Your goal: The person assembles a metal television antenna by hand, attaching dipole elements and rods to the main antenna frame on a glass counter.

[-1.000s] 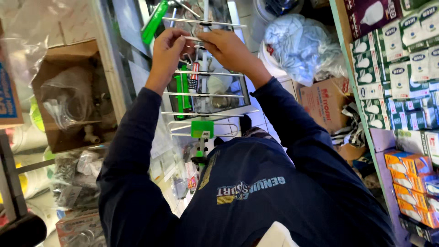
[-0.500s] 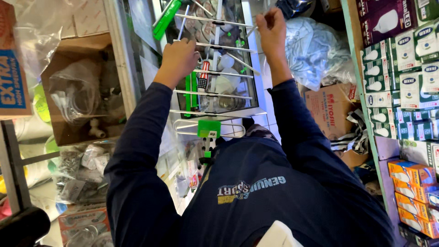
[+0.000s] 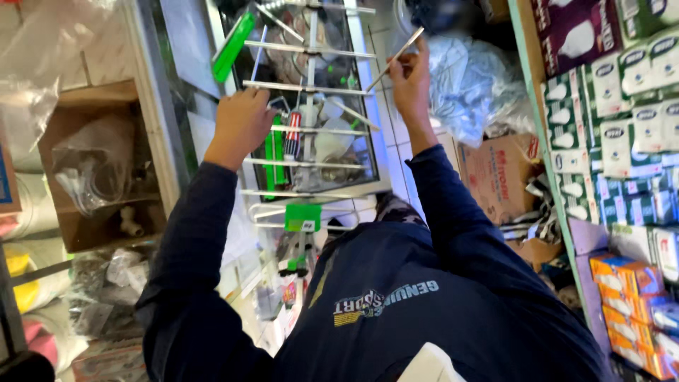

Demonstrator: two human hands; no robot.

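My left hand point(image 3: 242, 124) closed on the metal antenna point(image 3: 309, 134) by its crossbars, my right hand point(image 3: 410, 81) pinching a thin silver rod point(image 3: 396, 58) beside it, bagged goods point(image 3: 470, 85) behind.

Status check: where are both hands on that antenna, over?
Left hand gripping antenna crossbars. Right hand pinching a loose metal rod at upper right. Nothing blocking the hands.

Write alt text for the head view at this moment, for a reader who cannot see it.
A person in a dark long-sleeved top works on a metal rod antenna with green plastic parts: the left hand grips its left side, while the right hand pinches one thin rod at the upper right. Shelves of small boxes line the right; a cardboard box sits left.
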